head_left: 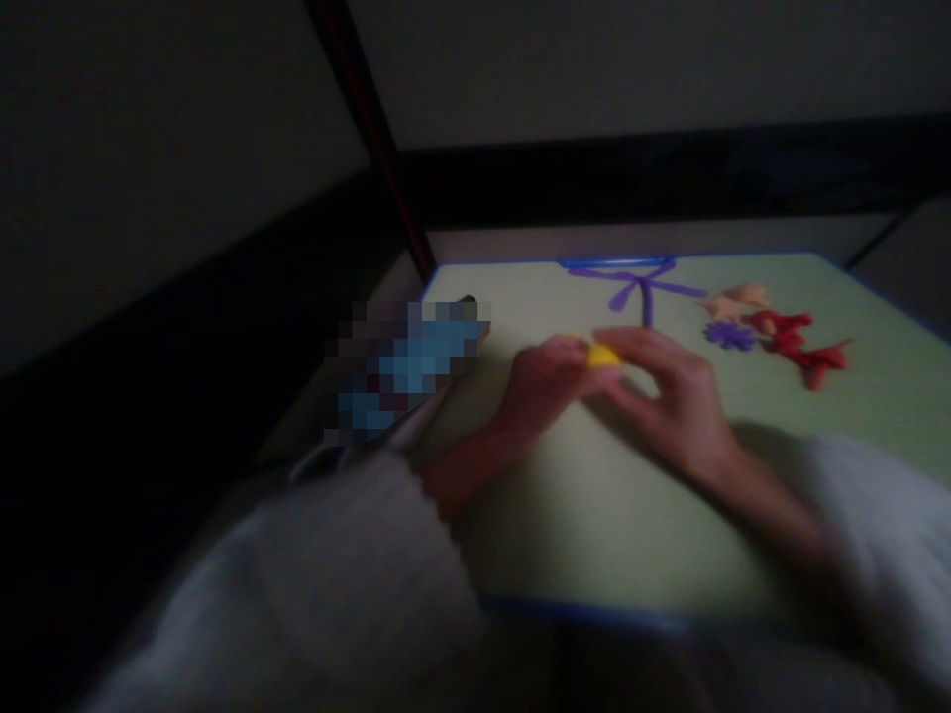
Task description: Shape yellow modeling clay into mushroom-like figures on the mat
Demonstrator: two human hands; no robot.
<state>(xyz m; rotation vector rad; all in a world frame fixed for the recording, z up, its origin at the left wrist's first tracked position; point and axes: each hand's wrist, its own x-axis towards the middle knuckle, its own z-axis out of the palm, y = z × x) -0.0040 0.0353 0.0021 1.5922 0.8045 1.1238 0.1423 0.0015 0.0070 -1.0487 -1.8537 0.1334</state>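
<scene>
A small yellow lump (603, 356), which looks like modelling clay, is held between my two hands above the pale table top. My left hand (541, 381) has its fingers curled and closed on the lump from the left. From the right, my right hand (673, 396) pinches it with thumb and fingertips, leaving a gap in the palm. Part of the lump is hidden by my fingers. Just beyond lies a purple clay shape (647, 302) with a stem and several long arms.
A purple flower shape (730, 336), red clay figures (792, 342) and a peach-coloured piece (735, 303) lie at the right. The blue-edged table (565, 525) stands against a wall. A blurred-out phone-like object (416, 366) is at its left edge. The light is dim.
</scene>
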